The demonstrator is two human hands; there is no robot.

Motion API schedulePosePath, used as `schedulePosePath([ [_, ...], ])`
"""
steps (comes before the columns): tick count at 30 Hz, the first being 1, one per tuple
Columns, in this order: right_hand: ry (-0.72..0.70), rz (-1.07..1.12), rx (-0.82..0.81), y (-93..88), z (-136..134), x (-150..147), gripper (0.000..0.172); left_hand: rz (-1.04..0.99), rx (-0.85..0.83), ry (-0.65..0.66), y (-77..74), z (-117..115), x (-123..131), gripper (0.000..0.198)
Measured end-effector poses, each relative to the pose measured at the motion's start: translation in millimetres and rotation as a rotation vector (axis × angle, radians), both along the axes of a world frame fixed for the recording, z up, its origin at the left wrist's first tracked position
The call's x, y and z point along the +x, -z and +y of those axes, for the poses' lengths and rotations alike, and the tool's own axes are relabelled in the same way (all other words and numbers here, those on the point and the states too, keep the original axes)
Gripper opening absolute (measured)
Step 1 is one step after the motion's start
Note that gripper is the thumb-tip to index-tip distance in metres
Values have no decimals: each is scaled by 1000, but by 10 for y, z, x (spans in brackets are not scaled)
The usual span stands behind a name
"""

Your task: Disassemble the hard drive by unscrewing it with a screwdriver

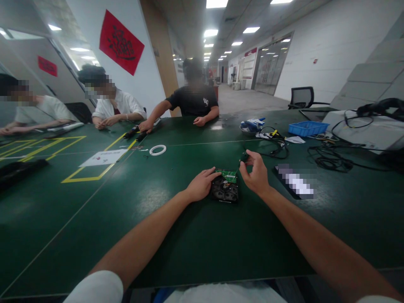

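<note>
A black hard drive (224, 191) with a green circuit board (229, 176) on its upper part lies on the table in front of me. My left hand (201, 184) holds the drive at its left edge, fingers reaching over to the board's corner. Just up and right of the drive, my right hand (256, 173) is raised, thumb and fingers closed on a small dark screwdriver-like tool (244, 157). The tool points down toward the board's right corner; whether its tip touches is too small to tell.
Right of my hand lies a phone (295, 182). Beyond are black cables (334, 158), a blue tray (307, 128) and a blue-white bundle (251, 125). A white ring (157, 150) and paper sheet (102, 158) lie leftward. Across the green table (176, 252) sit several people.
</note>
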State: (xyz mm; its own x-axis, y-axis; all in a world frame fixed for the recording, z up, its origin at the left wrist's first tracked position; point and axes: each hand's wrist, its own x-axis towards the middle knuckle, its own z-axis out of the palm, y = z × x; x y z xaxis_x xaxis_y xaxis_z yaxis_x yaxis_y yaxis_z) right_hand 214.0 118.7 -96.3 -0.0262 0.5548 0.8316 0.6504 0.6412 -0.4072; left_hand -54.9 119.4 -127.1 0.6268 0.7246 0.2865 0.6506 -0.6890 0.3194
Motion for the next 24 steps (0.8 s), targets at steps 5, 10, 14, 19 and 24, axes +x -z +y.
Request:
schedulePosePath([
  [5,-8,28,-36,16,21,-2,53,11,-6,-6,15,9,-11,66],
  [10,12,-31,-3,-51,-19,8,51,9,2,-1,20,13,-12,67],
  [14,5,-75,0,-62,-34,11,51,-7,1,8,18,4,-8,67],
  [19,-14,3,-14,-11,-3,-10,53,-10,10,10,9,-1,-3,69],
  [24,30,-11,-19,-16,5,-5,53,5,11,3,5,0,-7,67],
])
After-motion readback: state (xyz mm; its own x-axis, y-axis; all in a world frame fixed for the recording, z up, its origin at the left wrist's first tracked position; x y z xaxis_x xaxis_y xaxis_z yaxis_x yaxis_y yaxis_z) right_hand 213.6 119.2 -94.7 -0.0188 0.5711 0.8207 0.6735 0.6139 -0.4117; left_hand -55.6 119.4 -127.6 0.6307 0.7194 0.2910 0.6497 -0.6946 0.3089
